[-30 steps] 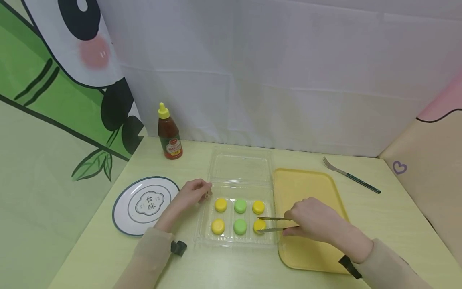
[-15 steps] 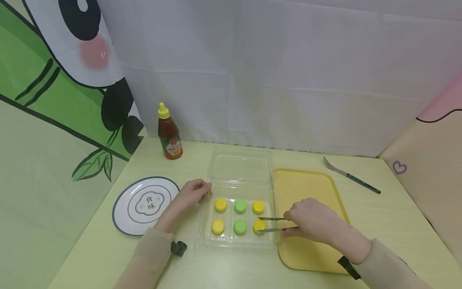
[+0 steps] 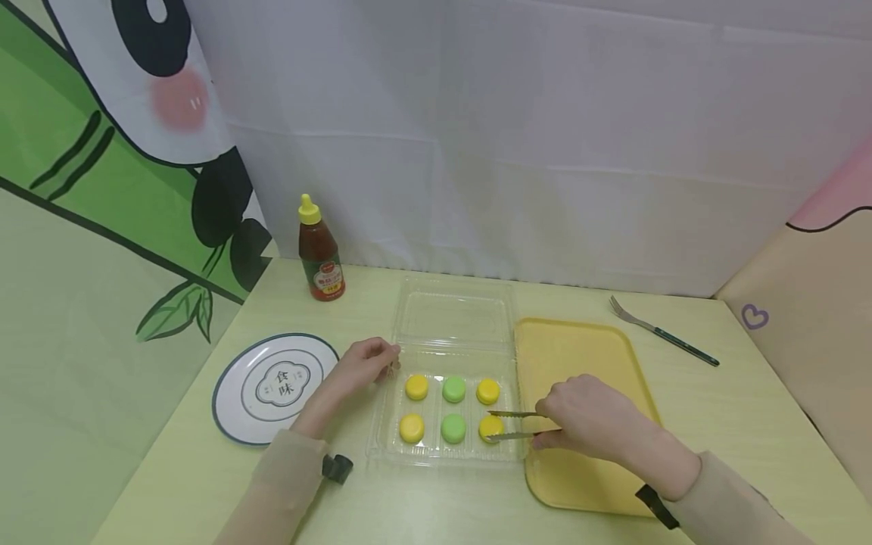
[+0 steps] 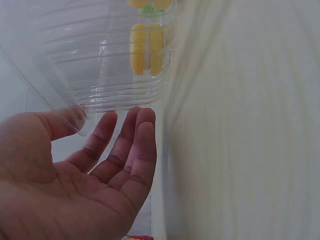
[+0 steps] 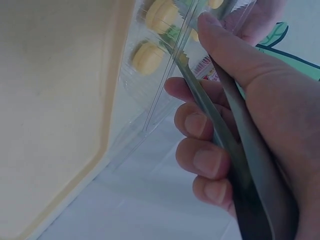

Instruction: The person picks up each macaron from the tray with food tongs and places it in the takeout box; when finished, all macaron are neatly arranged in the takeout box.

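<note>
A clear plastic clamshell container (image 3: 443, 458) lies open, its lid (image 3: 455, 310) folded back. Inside it sit yellow and green macarons in two rows. At its left side my left hand (image 3: 364, 363) pinches the rim; the left wrist view has the thumb on one side of the edge and fingers (image 4: 137, 155) on the other. My right hand (image 3: 589, 416) grips metal serrated tongs (image 5: 250, 165) from the right. Their two arms reach over the container's right wall, apart, on either side of the front right yellow macaron (image 3: 489, 426). This macaron still sits in the container.
Under the right hand lies a yellow tray (image 3: 572, 348), beside the container. A fork (image 3: 664, 333) with a green handle rests at the back right. To the left are a blue-rimmed plate (image 3: 238, 393), partly behind the left forearm, and a sauce bottle (image 3: 320, 253).
</note>
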`<state>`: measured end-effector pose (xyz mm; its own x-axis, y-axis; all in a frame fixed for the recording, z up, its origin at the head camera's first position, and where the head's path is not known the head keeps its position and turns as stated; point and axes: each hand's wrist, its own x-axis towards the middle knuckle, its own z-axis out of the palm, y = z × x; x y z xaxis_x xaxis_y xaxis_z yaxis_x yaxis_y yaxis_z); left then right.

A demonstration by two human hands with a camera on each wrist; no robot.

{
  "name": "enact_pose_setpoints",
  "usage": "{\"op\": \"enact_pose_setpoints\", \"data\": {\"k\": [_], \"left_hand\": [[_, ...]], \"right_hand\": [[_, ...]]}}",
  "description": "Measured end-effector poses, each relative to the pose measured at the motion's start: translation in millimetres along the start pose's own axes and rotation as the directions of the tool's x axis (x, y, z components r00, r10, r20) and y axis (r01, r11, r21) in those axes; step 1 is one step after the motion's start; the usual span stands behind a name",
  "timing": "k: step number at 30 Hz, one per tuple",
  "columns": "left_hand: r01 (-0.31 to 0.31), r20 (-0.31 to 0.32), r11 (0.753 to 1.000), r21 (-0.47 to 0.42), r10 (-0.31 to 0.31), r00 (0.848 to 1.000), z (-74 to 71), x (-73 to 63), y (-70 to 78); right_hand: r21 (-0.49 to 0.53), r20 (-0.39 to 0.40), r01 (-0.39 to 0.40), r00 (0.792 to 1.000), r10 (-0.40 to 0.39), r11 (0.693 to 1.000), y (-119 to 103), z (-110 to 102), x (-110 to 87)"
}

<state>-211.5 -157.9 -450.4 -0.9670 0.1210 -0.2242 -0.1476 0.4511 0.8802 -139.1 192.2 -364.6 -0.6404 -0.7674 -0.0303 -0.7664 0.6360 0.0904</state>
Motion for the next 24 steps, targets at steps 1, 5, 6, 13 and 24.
{"op": "enact_pose_setpoints", "data": {"k": [1, 5, 6, 13, 24], "left_hand": [[-0.003, 0.002, 1.000, -0.001, 0.003, 1.000, -0.1, -0.1, -0.1], [-0.018, 0.003, 1.000, -0.007, 0.018, 1.000, -0.4, -0.4, 0.0], [-0.021, 0.003, 1.000, -0.008, 0.021, 1.000, -0.4, -0.3, 0.1], [-0.030, 0.004, 1.000, -0.010, 0.030, 1.000, -1.0, -1.0, -0.1], [-0.065, 0.005, 0.998, -0.007, 0.065, 0.998, -3.7, -0.5, -1.4]], "right_hand": [[-0.001, 0.000, -0.001, 1.000, 0.001, 1.000, -0.1, 0.2, 0.0], [-0.012, -0.004, -0.006, 1.000, 0.006, 1.000, -1.1, 0.1, 0.1], [-0.014, -0.004, -0.008, 1.000, 0.007, 1.000, -1.5, -0.1, 0.1], [-0.012, -0.010, -0.002, 1.000, 0.002, 1.000, -3.9, -1.0, 0.1], [-0.009, -0.020, -0.008, 1.000, 0.008, 1.000, -3.5, -1.2, 0.1]]}}
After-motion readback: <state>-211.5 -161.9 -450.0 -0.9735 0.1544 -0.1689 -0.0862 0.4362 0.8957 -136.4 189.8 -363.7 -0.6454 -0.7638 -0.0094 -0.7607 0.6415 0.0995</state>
